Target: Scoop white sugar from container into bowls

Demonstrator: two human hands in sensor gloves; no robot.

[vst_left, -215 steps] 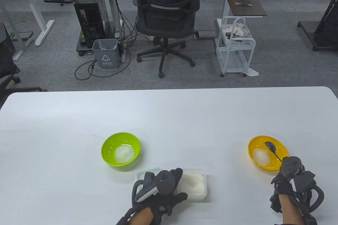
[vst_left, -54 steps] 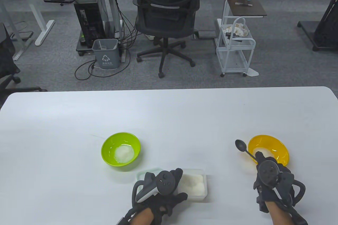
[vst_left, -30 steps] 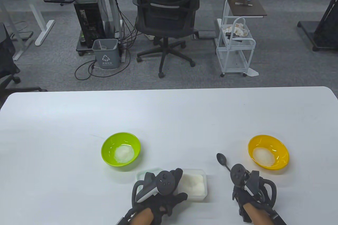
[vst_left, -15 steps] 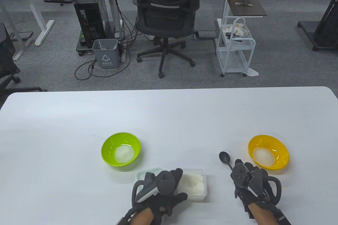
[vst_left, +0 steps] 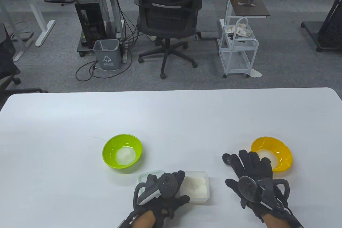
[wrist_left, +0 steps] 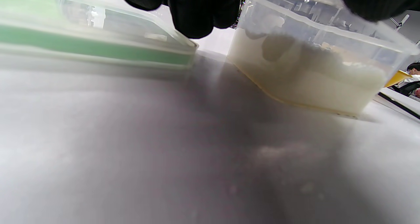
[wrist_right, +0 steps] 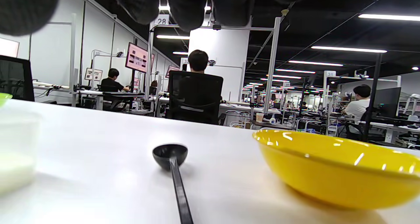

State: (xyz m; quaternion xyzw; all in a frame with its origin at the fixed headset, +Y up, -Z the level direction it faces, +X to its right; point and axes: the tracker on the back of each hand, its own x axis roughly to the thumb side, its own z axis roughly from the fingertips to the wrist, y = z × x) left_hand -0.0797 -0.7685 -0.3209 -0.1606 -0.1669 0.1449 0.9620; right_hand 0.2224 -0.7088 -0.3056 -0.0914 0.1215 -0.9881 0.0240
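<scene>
The right hand hovers palm down with its fingers spread apart above the spoon, gripping nothing; in the right wrist view the black spoon lies flat on the white desk with its bowl pointing away and the gloved fingertips hanging clear above it. In the table view only the spoon's bowl shows, just left of the fingers. Just right of the spoon stands the yellow bowl, holding a small mound of white sugar partly covered by the fingertips.

The left hand rests at the left side of the clear plastic container, its fingers curled against the container's wall; the left wrist view shows fingertips over the gap between the container and a green-trimmed lid lying flat beside it. Whether the hand truly clamps the wall cannot be told. The container is about half full of sugar. Beyond it to the left sits the green bowl, also with a heap of sugar.
</scene>
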